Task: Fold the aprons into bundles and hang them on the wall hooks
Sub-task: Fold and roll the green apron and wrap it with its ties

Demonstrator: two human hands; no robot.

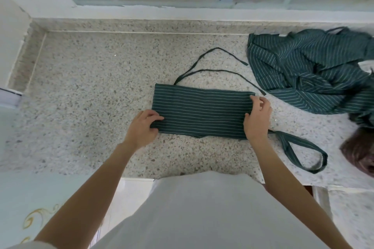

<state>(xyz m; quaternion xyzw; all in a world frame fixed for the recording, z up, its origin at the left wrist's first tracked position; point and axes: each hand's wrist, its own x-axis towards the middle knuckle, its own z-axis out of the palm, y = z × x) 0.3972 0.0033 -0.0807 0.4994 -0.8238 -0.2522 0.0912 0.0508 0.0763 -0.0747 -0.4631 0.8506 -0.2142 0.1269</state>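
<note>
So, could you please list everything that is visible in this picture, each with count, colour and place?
folded apron: 1, dark green with white stripes, flat in the middle of the countertop
waist ties: 2, dark green, trailing behind the folded apron
neck loop: 1, dark green, lying at its right
unfolded aprons: a crumpled heap, count unclear, same green stripes, far right
countertop: 1, speckled stone
left hand: 1, grips the folded apron's left end
right hand: 1, grips its right end

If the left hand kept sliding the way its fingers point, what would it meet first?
The left hand points right across the folded apron it grips; going on along the cloth, it would probably meet the right hand at the far end.
</note>
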